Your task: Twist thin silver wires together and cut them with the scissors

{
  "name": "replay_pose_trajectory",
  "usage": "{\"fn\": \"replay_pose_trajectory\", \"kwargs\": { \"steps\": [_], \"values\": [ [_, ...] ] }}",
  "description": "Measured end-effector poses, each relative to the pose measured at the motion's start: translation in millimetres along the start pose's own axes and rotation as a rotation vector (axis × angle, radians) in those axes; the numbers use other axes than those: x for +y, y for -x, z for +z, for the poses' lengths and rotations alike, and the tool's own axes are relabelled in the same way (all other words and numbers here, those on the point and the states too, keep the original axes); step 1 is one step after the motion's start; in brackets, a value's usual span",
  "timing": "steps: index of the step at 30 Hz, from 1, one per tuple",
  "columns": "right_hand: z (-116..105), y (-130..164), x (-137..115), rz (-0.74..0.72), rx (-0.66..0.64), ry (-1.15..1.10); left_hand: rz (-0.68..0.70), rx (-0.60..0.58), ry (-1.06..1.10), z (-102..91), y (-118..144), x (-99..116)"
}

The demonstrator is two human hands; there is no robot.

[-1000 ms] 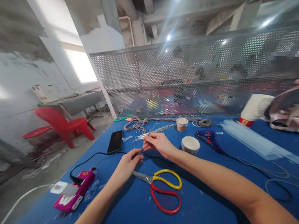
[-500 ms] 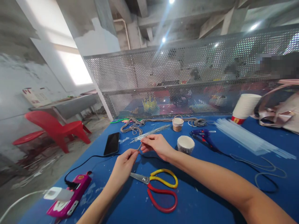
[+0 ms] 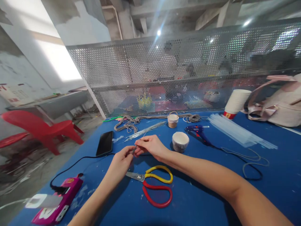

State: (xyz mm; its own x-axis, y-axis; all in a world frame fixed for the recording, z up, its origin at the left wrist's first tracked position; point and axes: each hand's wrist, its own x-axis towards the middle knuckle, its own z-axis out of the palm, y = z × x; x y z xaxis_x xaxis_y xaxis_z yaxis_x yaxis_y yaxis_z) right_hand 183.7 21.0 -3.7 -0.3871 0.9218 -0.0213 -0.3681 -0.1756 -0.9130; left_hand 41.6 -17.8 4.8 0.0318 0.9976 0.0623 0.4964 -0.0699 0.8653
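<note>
**Thin stick pinched between both hands over the blue table**

My left hand and right hand meet above the blue table, fingertips almost touching. Between them I hold 1 thin grey stick. Both hands are closed to a fine pinch on it, thumb against forefinger; the stick is short where it shows and tilts up to the right.

Just below my hands lie scissors with 1 yellow and 1 red handle loop, blades pointing left. A black phone lies left of my hands. A bundle of thin rods lies just beyond them. A white cup stands right of my right hand, with a blue glue gun past it. A pink device sits at the near left edge.
</note>
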Motion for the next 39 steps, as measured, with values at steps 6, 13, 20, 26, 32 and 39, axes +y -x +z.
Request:
{"fn": "replay_pose_trajectory", "kwargs": {
  "steps": [6,13,20,26,32,39],
  "values": [
    [2.5,0.0,1.9,0.012,-0.018,0.015,0.132,0.165,-0.187,2.8,9.1,3.9],
    [1.4,2.6,0.3,0.036,-0.045,-0.085,0.185,0.159,-0.279,-1.7,12.0,-6.9],
    [-0.9,0.8,3.7,0.035,-0.064,-0.123,0.165,0.157,-0.261,-2.9,12.1,-9.7],
    [-2.7,-2.1,9.8,0.042,-0.067,-0.111,0.147,0.131,-0.231,-1.3,10.4,-12.3],
    [-0.5,1.9,6.9,0.040,-0.079,-0.112,0.158,0.189,-0.230,-1.2,11.2,-16.1],
    [2.8,4.6,6.8,0.046,-0.084,-0.096,0.169,0.197,-0.209,-0.5,10.9,-12.5]
  ]
}}
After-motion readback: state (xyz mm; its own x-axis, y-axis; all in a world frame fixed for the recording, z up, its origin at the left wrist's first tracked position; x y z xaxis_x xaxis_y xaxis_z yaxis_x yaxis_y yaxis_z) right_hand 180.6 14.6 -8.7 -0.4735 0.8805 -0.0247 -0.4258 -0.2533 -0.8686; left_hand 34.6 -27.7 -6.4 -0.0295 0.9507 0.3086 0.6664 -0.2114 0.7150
